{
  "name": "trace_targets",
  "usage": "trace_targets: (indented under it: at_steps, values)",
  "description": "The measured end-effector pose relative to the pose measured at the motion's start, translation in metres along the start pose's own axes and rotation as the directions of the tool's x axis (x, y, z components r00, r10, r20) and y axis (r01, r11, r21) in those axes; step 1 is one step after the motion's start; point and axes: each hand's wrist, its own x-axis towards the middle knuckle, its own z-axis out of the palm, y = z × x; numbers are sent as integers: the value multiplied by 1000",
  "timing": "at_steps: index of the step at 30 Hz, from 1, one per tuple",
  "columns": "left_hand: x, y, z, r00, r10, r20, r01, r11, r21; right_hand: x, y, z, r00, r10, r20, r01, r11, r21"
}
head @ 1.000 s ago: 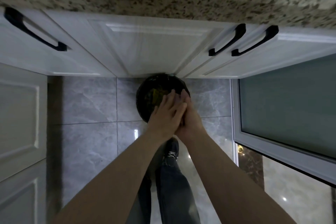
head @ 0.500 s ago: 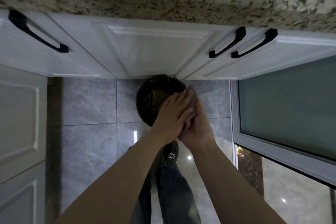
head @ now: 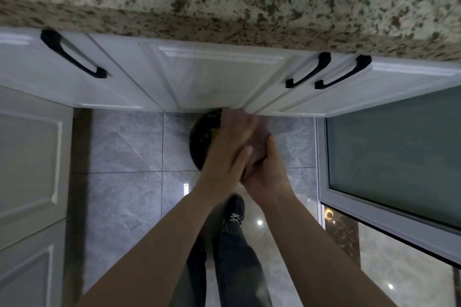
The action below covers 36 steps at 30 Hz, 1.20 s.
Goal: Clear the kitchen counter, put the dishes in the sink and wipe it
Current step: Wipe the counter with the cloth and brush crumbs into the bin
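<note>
Item 1, your left hand (head: 228, 147): held out in front of you above the floor, fingers straight and pressed flat against your other hand. It is released, with nothing in it. The fingertips are blurred.

Item 2, your right hand (head: 268, 172): palm against the left hand, partly under it, fingers straight, released, nothing seen in its grasp. Both forearms are bare and run in from the bottom edge.

Item 3, worktop (head: 249, 2): speckled stone, beige with brown flecks, filling the top of the view. Only its front strip and edge show; the part in view carries nothing. Dishes and sink are out of view.

Item 4, bin (head: 202, 139): round, dark, standing on the floor at the foot of the cabinets, directly under your hands, which hide its right half. Something yellowish shows inside; what it is you cannot tell.

Item 5, cabinets (head: 214, 77): white panelled fronts below the worktop, closed. One black handle (head: 73, 55) at left, two more side by side at right.

Item 6, floor (head: 124, 157): grey marbled tiles, glossy, with light spots reflected near your feet.

Item 7, door (head: 394, 152): white frame with frosted glass, at right.

Item 8, white panelled front (head: 30, 162): at left, beside the floor.

Item 9, your legs (head: 234, 257): dark trousers, one dark laced shoe visible below your hands.
</note>
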Motion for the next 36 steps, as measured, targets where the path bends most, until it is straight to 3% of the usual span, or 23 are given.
trace_targets:
  at_steps: [1, 2, 3, 4, 5, 8, 10, 11, 12, 15, 19, 22, 26, 28, 30, 32, 36]
  values:
    - [-1, -6, 5, 994, -2, 111, 12, 996, -87, -2, 2, 3, 1000, 7, 5, -7, 1000, 21]
    - [7, -14, 8, 972, -209, 108, 231, 931, -281, -3, 2, 6, 1000, 10, 17, -11, 999, 49]
    - [11, -18, 2, 859, -496, 124, 494, 744, -450, -6, 5, 7, 999, 11, 38, -13, 998, 59]
    - [12, -23, -5, 668, -720, 188, 685, 496, -534, -13, 5, 7, 998, 8, 66, -12, 998, 63]
    - [8, -26, -14, 568, -786, 246, 738, 354, -574, -20, 2, 8, 996, 1, 84, -3, 1000, 25]
    - [-14, -6, -38, 613, -735, 289, 721, 371, -586, -41, -12, 15, 990, 4, 139, -1, 1000, -21]
    - [-25, 23, -54, 665, -547, 509, 683, 170, -710, -56, -23, 25, 984, 20, 178, -9, 998, -68]
    - [-30, 42, -64, 698, -439, 566, 650, 55, -758, -68, -31, 34, 981, 24, 194, -9, 997, -81]
    - [-30, 52, -69, 725, -374, 578, 627, 12, -779, -75, -36, 40, 979, 27, 200, -9, 996, -90]
    - [-33, 109, -92, 777, -362, 515, 569, 55, -821, -115, -52, 66, 977, 26, 210, 13, 983, -184]
    - [-45, 168, -112, 869, -381, 315, 453, 359, -816, -156, -61, 90, 976, -61, 210, 143, 905, -402]
    - [-68, 208, -137, 917, -355, 183, 351, 495, -795, -184, -69, 102, 971, -143, 191, 212, 881, -422]
    - [-96, 257, -165, 942, -333, 48, 258, 623, -738, -237, -87, 121, 968, -145, 206, 227, 854, -468]
    - [-107, 278, -172, 942, -335, 36, 253, 634, -730, -258, -91, 128, 968, -153, 197, 231, 847, -479]
    - [-114, 296, -177, 938, -344, 50, 254, 581, -773, -278, -88, 137, 967, -141, 213, 225, 867, -445]
    - [-121, 317, -181, 933, -358, 29, 233, 542, -808, -304, -89, 146, 952, -97, 290, 212, 893, -397]
    - [-128, 349, -192, 946, -320, -58, 151, 588, -795, -334, -107, 141, 891, 28, 452, 70, 977, -199]
